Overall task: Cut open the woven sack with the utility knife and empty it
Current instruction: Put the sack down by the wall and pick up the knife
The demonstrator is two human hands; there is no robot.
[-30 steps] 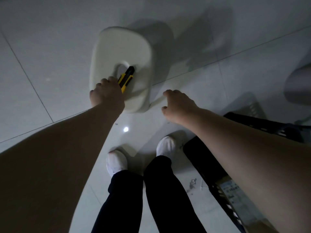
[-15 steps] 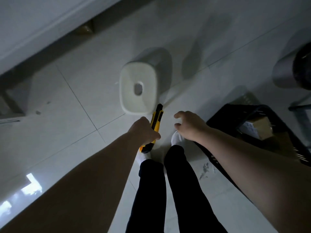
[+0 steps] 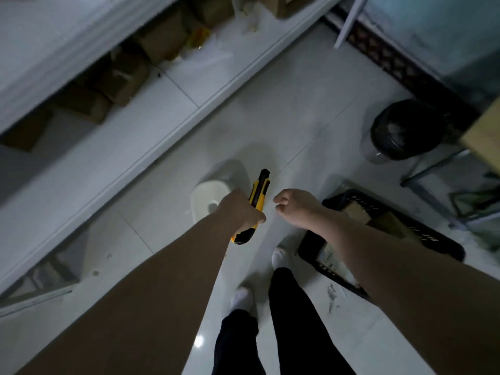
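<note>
My left hand [image 3: 239, 211] grips a yellow and black utility knife [image 3: 258, 194] around its middle, its tip pointing up and away from me. No blade shows. My right hand [image 3: 296, 208] hangs just right of the knife with fingers loosely curled and nothing in it. I stand on the pale tiled floor with both arms stretched out in front of me. No woven sack is in view.
A white plastic stool [image 3: 209, 197] stands on the floor just beyond my left hand. A black crate [image 3: 338, 278] with cartons sits at my right foot. A black-lined bin [image 3: 399, 131] is at the right. White shelving [image 3: 135, 131] with cardboard boxes runs along the left.
I lifted the knife off the stool with my left hand and rose; the stool now lies lower and farther, and shelving, bin and crate have come into view.
</note>
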